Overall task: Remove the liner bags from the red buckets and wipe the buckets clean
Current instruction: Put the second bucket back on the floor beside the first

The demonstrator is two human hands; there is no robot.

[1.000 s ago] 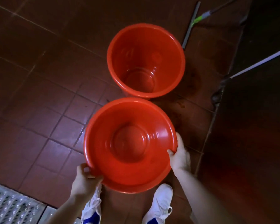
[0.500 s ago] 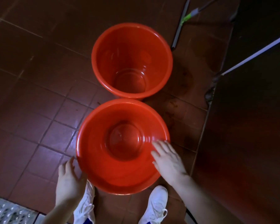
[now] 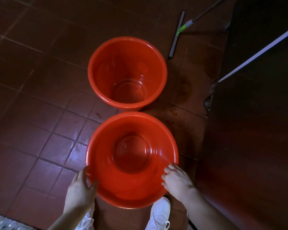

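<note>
While both red buckets stand upright on the tiled floor (image 3: 40,113), the near bucket (image 3: 131,188) sits between the hands, just beside the far bucket (image 3: 106,72) beyond it. The right hand (image 3: 177,181) curls its fingers over the near bucket's right rim. The left hand (image 3: 81,188) lies against the left rim, blurred; whether it grips I cannot tell. Both interiors show bare red plastic.

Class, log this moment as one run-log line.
near bucket: unlined, upright | left hand: holds its rim | right hand: holds its rim | far bucket: unlined, untouched
</note>
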